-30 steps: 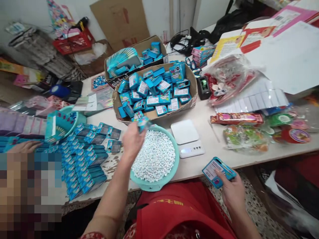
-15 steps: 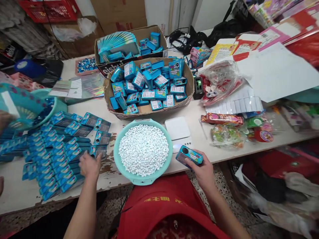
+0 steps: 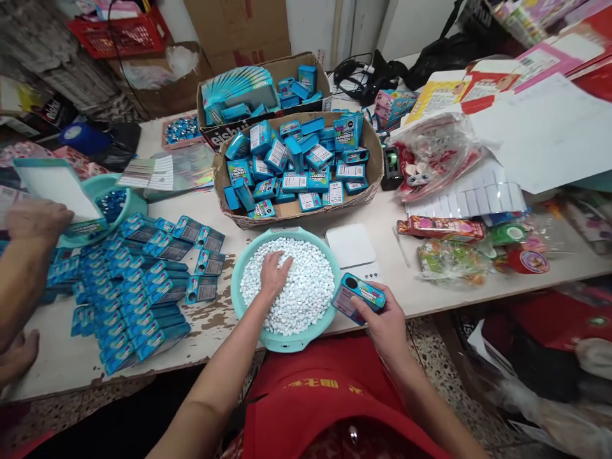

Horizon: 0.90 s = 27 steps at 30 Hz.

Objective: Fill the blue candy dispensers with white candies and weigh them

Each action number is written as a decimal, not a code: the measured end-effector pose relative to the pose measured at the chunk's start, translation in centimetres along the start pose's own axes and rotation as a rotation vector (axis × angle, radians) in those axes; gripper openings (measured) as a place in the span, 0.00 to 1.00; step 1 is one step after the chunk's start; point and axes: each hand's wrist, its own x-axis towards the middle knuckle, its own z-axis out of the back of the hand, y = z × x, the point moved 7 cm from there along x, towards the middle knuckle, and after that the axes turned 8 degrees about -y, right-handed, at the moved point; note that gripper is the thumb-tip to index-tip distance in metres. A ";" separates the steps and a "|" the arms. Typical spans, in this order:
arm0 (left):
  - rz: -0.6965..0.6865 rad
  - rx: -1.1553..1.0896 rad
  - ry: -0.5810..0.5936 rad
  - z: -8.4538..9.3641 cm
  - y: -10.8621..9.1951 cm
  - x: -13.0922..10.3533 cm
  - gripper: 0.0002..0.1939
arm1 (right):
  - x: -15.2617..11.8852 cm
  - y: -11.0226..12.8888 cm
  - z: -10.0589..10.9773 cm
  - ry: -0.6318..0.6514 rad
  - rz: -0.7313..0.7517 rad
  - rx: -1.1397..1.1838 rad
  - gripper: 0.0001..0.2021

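Note:
My left hand (image 3: 275, 273) rests in the white candies (image 3: 299, 293) that fill a mint-green basin (image 3: 238, 305). Its fingers are spread, with the tips partly among the candies. At the basin's right rim my right hand (image 3: 385, 319) grips a blue candy box (image 3: 361, 296), tilted, its round dark hole facing up. A white kitchen scale (image 3: 351, 245) lies just beyond that box. To the left of the basin stand rows of blue candy boxes (image 3: 143, 299) on the table. Behind it, a cardboard carton (image 3: 306, 217) is heaped with more such boxes.
A second carton (image 3: 268, 64) stands farther back. On the left, a co-worker's hands (image 3: 38, 220) are near an opened display box (image 3: 57, 191) and a basin of blue wrapped pieces (image 3: 124, 204). A red box (image 3: 440, 227) and bagged sweets (image 3: 452, 258) lie to the right.
My left hand has moved right, from the rows of boxes into the candies. The blue box stays in my right hand. The co-worker's hands have come farther into view with the display box.

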 end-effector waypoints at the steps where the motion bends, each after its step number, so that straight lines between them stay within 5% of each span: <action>1: 0.085 -0.095 0.006 -0.4 0.0 0.2 0.18 | 0.0 0.1 -0.6 0.019 0.010 -0.003 0.22; 4: 0.369 -0.434 0.015 -1.6 0.7 0.4 0.16 | 0.0 0.6 -2.4 0.089 0.073 -0.054 0.22; 7: 0.507 -0.638 0.043 -2.3 0.7 0.2 0.15 | 0.1 1.6 -4.0 0.131 0.196 -0.153 0.22; 14: 0.777 -1.088 0.190 -0.2 -2.7 -1.8 0.11 | -0.9 3.8 -7.5 0.212 0.563 -0.420 0.14; 19: 0.584 -1.361 0.093 2.8 -6.6 -2.8 0.11 | -2.6 4.4 -10.8 0.279 0.714 -0.605 0.12; 23: 0.457 -1.311 -0.071 4.2 -7.2 -2.8 0.12 | -3.2 5.0 -12.1 0.307 0.738 -0.630 0.11; 27: 0.387 -1.283 -0.101 4.9 -7.9 -2.3 0.12 | -3.1 5.4 -12.0 0.295 0.738 -0.617 0.12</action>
